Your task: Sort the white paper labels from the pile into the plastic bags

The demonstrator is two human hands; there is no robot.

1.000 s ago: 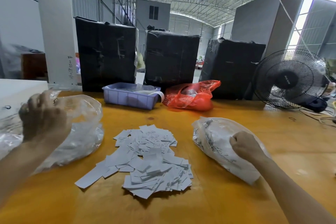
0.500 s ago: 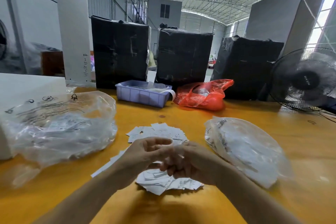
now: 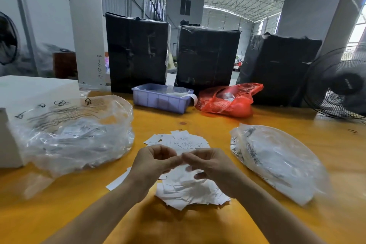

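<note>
White labels point(image 3: 184, 186) beneath both hands' grip.

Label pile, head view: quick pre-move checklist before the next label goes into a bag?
1. Label pile within reach on the table: ok, directly under both hands.
2. Left hand grip: cannot tell; fingers curled over the pile, a held label is not clearly visible.
3. Right hand grip: cannot tell; fingertips meet the left hand's, blurred.
4. Left clear bag ready: cannot tell; it lies beside the pile with labels inside, its opening not visible.
5. Right clear bag ready: cannot tell; it lies beside the pile, holds labels, mouth not visible.
6. Paths from pile to either bag: ok, bare table between.
</note>
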